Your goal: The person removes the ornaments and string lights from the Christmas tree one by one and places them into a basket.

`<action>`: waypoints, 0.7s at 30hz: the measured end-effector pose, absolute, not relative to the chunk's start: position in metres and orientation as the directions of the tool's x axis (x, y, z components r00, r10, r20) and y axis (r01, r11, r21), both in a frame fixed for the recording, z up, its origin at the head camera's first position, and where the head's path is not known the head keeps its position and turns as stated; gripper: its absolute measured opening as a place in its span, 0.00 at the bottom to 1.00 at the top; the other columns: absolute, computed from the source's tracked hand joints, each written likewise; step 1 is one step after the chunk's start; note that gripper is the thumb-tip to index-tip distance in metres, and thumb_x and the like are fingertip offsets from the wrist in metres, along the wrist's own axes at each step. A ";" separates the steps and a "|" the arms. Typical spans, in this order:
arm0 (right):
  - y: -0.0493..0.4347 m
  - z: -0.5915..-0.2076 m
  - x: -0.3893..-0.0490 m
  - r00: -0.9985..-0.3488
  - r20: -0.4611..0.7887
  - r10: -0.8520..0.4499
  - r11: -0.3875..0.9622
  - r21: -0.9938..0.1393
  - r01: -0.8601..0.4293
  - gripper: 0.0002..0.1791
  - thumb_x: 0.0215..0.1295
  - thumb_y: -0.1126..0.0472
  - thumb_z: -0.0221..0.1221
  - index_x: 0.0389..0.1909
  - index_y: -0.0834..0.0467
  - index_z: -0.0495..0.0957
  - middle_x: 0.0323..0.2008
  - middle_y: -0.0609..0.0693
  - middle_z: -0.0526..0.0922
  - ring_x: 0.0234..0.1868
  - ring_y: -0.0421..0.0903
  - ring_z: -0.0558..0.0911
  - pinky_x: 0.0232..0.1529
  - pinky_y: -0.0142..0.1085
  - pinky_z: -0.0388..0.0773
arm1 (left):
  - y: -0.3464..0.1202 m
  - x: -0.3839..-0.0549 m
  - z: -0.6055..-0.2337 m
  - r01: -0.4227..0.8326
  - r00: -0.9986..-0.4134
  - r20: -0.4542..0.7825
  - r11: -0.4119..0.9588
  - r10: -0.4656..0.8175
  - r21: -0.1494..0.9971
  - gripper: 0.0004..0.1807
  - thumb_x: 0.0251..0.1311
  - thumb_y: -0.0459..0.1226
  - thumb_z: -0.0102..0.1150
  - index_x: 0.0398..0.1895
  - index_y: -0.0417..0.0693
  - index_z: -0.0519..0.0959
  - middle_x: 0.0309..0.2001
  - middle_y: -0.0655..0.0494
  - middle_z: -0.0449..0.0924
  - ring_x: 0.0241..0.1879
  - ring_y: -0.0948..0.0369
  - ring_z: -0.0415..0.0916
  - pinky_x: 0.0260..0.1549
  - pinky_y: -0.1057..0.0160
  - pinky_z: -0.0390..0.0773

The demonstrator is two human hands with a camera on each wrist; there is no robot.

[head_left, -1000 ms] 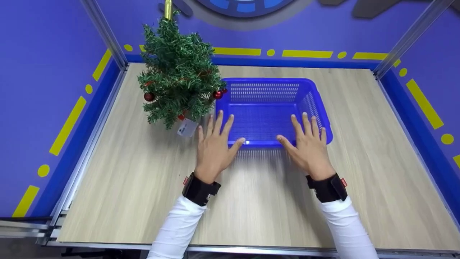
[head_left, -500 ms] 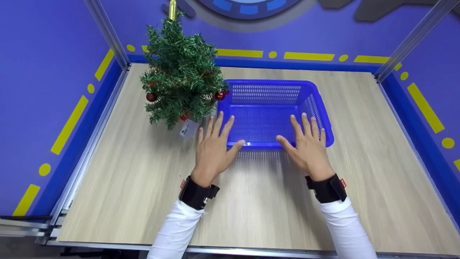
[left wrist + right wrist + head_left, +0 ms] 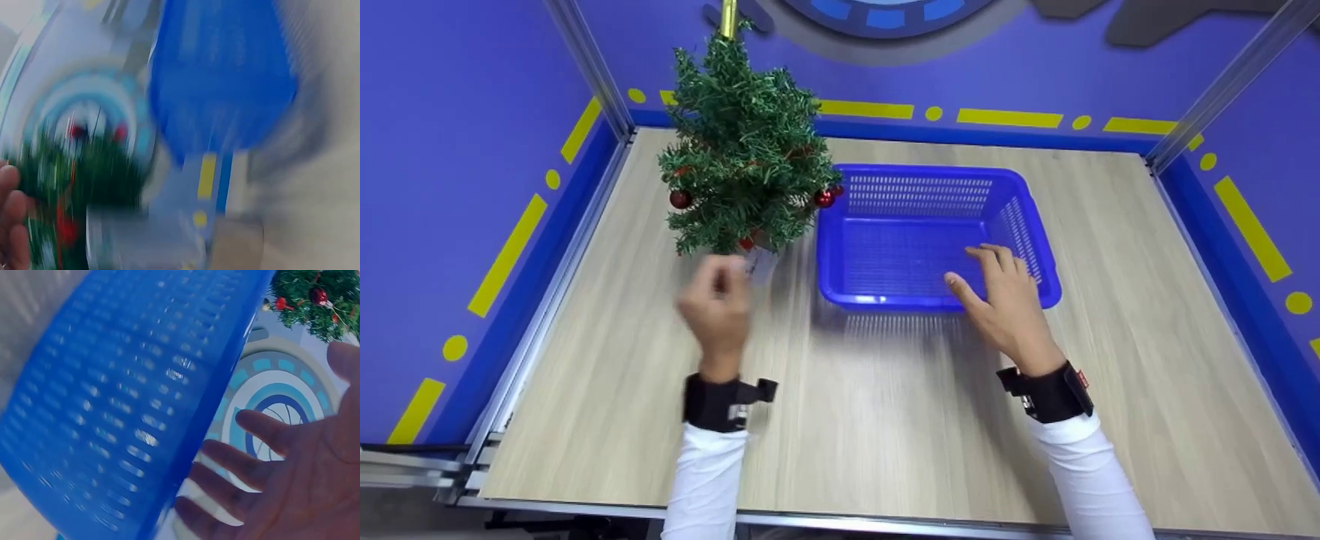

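My left hand (image 3: 716, 304) is blurred in front of the Christmas tree's lower branches. Its fingers are loosely bent, and I see nothing held in them. The small green Christmas tree (image 3: 750, 142) stands upright with red baubles, and a clear tag (image 3: 763, 264) hangs low on it, partly behind the hand. Over the near right part of a blue plastic basket (image 3: 930, 302) hovers my right hand (image 3: 1011, 311), fingers relaxed and slightly bent. In the right wrist view, the fingers (image 3: 225, 486) are apart, beside the basket's slotted wall (image 3: 112, 388), holding nothing.
A pale wooden tabletop (image 3: 885, 420) lies under everything. Blue panels with yellow marks (image 3: 1009, 118) rise at the back and sides, with metal posts (image 3: 1222, 86) at the corners. The left wrist view is strongly blurred.
My left hand has moved left from the basket's near left corner to the front of the tree, its fingers bending. The right hand's fingers have bent slightly. Basket and tree stay in place.
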State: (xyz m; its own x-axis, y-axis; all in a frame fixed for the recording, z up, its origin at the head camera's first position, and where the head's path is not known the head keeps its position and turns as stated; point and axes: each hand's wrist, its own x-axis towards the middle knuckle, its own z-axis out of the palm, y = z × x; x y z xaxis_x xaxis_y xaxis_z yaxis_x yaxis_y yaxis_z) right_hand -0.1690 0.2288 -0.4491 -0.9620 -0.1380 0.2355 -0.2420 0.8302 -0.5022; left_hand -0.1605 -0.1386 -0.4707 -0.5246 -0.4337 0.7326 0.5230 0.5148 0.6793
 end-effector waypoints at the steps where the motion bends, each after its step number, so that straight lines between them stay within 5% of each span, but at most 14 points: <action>1: 0.231 -0.448 -0.169 -0.954 0.266 -0.140 0.806 -0.529 -0.266 0.33 0.73 0.39 0.56 0.64 0.61 0.74 0.63 0.62 0.75 0.65 0.64 0.71 0.64 0.63 0.63 | -0.151 -0.162 -0.472 0.510 -0.514 0.689 0.463 -0.511 0.725 0.13 0.65 0.34 0.59 0.23 0.38 0.81 0.22 0.49 0.82 0.20 0.66 0.75 0.24 0.71 0.74; 7: 0.242 -0.437 -0.176 -0.910 0.403 -0.098 0.672 -0.647 -0.359 0.13 0.68 0.55 0.65 0.44 0.61 0.83 0.43 0.55 0.84 0.50 0.55 0.80 0.56 0.45 0.71 | -0.208 -0.163 -0.462 0.447 -0.540 0.447 0.207 -0.713 0.870 0.15 0.67 0.32 0.57 0.21 0.34 0.78 0.21 0.56 0.81 0.18 0.65 0.74 0.20 0.71 0.74; 13: 0.241 -0.431 -0.183 -0.901 0.430 -0.057 0.655 -0.665 -0.359 0.09 0.68 0.56 0.65 0.39 0.59 0.84 0.39 0.52 0.85 0.44 0.48 0.81 0.50 0.37 0.71 | -0.227 -0.184 -0.396 0.397 -0.624 0.537 0.362 -0.568 0.843 0.08 0.65 0.39 0.60 0.27 0.52 0.80 0.26 0.70 0.79 0.24 0.68 0.73 0.29 0.70 0.73; 21: 0.232 -0.440 -0.183 -0.920 0.382 -0.085 0.705 -0.629 -0.327 0.13 0.69 0.50 0.64 0.36 0.56 0.83 0.36 0.50 0.87 0.40 0.47 0.83 0.46 0.39 0.74 | -0.201 -0.221 -0.305 0.399 -0.760 0.568 0.463 -0.316 0.791 0.12 0.63 0.47 0.65 0.42 0.50 0.83 0.38 0.66 0.82 0.34 0.66 0.78 0.39 0.68 0.77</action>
State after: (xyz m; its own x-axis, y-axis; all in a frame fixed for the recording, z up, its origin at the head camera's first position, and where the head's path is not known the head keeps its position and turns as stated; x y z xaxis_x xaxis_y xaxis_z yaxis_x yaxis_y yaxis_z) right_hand -0.1831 0.2321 -0.4397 -0.9201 -0.0851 0.3823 -0.3267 0.7053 -0.6292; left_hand -0.2213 -0.2012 -0.3052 -0.7598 -0.3162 0.5681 0.3990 0.4631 0.7914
